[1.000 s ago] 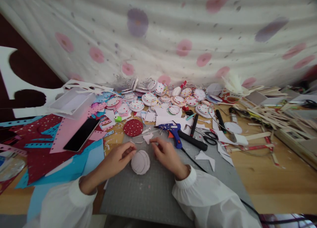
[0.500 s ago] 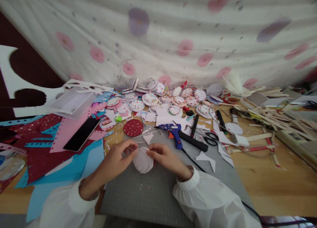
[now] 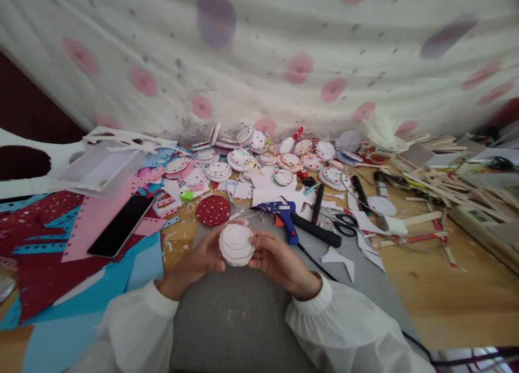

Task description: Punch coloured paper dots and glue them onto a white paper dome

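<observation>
Both hands hold a small round white paper disc (image 3: 237, 245) over the grey cutting mat (image 3: 231, 313); curved lines or threads show across its face. My left hand (image 3: 198, 259) grips its left edge, thumb below and fingers partly hidden behind. My right hand (image 3: 279, 259) pinches the right edge between thumb and fingers. Just beyond the left hand lies a dark red disc with white dots (image 3: 213, 210). A blue glue gun (image 3: 286, 216) rests on the mat past the right hand, its cord running to the right.
Stacked dotted paper discs (image 3: 241, 159) line the back by the flowered curtain (image 3: 259, 54). Left are a phone (image 3: 120, 226), coloured sheets (image 3: 101, 302) and a clear plastic box (image 3: 101, 167). Scissors (image 3: 345, 225), paper scraps (image 3: 338, 259) and wooden sticks (image 3: 454, 184) lie on the right.
The white disc has been raised and tilted to face the camera more. My left hand has moved from its top edge to its left side, and the right hand has shifted slightly right.
</observation>
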Demonstrator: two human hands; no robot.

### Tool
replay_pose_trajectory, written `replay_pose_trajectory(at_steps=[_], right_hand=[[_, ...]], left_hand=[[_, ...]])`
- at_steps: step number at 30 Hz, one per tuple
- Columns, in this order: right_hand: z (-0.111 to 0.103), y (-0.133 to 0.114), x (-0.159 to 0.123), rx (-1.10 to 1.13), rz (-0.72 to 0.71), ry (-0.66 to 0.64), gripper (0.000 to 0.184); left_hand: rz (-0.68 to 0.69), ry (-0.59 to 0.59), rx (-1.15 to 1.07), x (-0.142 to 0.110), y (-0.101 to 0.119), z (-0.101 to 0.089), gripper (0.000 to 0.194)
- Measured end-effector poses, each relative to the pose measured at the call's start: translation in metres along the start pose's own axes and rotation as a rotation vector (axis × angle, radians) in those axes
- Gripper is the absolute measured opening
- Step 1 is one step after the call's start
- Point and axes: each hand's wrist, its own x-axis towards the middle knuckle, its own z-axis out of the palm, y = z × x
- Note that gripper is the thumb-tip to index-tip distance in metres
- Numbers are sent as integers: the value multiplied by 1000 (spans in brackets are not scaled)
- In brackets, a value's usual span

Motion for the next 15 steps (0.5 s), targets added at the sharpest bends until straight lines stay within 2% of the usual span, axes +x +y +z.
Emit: replay_pose_trajectory(at_steps=[6, 13, 15], right_hand=[[3, 0, -1, 22, 67, -46, 32], [4, 3, -3, -45, 75, -144, 30], [5, 4, -3, -53, 84, -158, 30]], left_hand=[[-51, 62, 25, -2, 5, 2, 86], [-3, 58, -60, -1, -5, -6, 89], [-27, 31, -55, -2, -4, -7, 90]])
